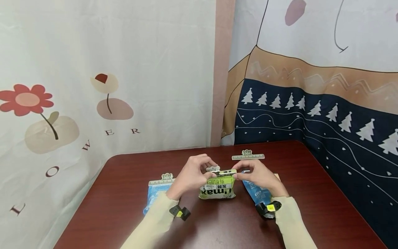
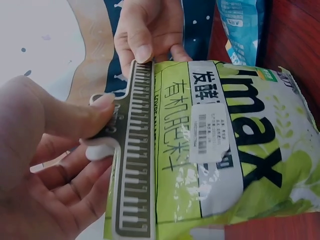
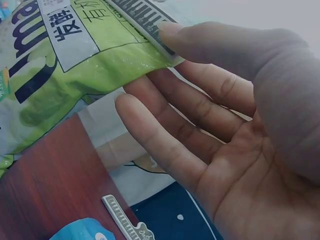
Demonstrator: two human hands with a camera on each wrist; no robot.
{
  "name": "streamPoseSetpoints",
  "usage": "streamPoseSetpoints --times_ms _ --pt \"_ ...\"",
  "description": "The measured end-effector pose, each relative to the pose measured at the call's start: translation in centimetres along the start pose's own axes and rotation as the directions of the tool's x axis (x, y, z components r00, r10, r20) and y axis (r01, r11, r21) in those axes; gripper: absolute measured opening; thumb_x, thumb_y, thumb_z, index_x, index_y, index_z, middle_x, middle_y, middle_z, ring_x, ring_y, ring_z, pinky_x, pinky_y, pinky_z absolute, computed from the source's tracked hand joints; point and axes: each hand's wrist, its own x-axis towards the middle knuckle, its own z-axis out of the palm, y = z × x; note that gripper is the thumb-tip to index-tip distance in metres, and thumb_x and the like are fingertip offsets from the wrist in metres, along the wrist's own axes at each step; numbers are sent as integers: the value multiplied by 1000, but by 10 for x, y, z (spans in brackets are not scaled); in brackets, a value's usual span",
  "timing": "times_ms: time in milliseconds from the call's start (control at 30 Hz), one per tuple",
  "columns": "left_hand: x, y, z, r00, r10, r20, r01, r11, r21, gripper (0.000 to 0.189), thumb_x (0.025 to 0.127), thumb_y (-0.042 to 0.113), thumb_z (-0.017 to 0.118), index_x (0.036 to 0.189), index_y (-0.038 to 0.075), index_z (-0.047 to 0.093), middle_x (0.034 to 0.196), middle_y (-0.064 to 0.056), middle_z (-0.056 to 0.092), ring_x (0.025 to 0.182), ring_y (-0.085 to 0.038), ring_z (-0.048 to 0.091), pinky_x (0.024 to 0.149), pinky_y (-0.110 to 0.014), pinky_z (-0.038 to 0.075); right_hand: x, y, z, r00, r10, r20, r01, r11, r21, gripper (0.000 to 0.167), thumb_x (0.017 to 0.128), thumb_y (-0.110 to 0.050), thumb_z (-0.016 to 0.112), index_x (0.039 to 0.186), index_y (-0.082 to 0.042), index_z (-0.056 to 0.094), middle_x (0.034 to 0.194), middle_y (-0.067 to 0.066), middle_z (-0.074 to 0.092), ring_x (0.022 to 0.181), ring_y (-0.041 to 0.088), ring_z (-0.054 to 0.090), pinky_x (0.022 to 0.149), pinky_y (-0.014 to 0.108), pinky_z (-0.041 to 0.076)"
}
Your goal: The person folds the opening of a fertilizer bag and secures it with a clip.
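A green and white bag (image 1: 217, 193) with black lettering stands between the hands in the head view. Along its top edge sits a long bag clip (image 2: 135, 175) with a piano-key pattern. My left hand (image 1: 192, 174) pinches the clip's handle, thumb on the dark front part and fingers behind. My right hand (image 1: 258, 175) pinches the clip's other end at the bag's top corner. In the right wrist view its thumb lies on the clip (image 3: 142, 22), with the fingers behind the bag.
On the dark red table (image 1: 124, 173), a blue bag (image 1: 153, 197) with a keyboard-patterned clip (image 1: 161, 181) lies at the left. Another blue bag (image 1: 256, 191) lies partly beneath the right forearm. A loose clip (image 1: 247, 157) rests near the back edge, by the printed curtains (image 1: 174, 103).
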Motion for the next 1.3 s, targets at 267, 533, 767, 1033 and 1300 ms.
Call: streamPoseSetpoints --times_ms 267,533,767,1033,1300 --pt "-10 -17 -4 1000 -8 5 8 995 -100 31 82 11 87 110 19 77 101 5 73 85 -13 73 80 -30 61 1 1 3 1000 11 -24 -12 1000 -20 19 90 -27 81 106 -20 77 107 1 75 108 26 62 86 38 56" --pt "-32 -36 -4 987 -148 -61 132 967 -218 24 85 10 84 105 22 78 104 3 76 97 -13 75 82 -29 62 2 0 3 999 40 -30 -41 999 -12 20 87 -27 83 106 -21 78 107 1 75 110 31 61 84 35 55" --pt "-51 -49 1 956 -265 -123 217 927 -307 19 86 12 83 103 20 78 100 -2 79 88 -17 76 78 -28 61 2 -1 4 999 22 -33 -23 1000 -19 19 87 -26 83 104 -19 79 105 3 75 107 30 61 82 37 55" --pt "-61 -60 9 904 -381 -192 263 852 -454 17 85 7 82 99 14 79 96 -7 80 87 -10 75 80 -24 59 2 -2 6 999 -2 -47 1 1000 -10 17 87 -23 83 101 -16 79 100 5 77 88 20 68 75 28 58" --pt "-52 -63 12 881 -380 -280 256 884 -392 15 86 9 83 95 20 81 84 -3 80 67 -10 67 53 -21 35 3 0 8 992 -31 -120 30 999 -13 17 87 -19 83 104 -14 80 98 6 78 83 13 72 73 27 59"
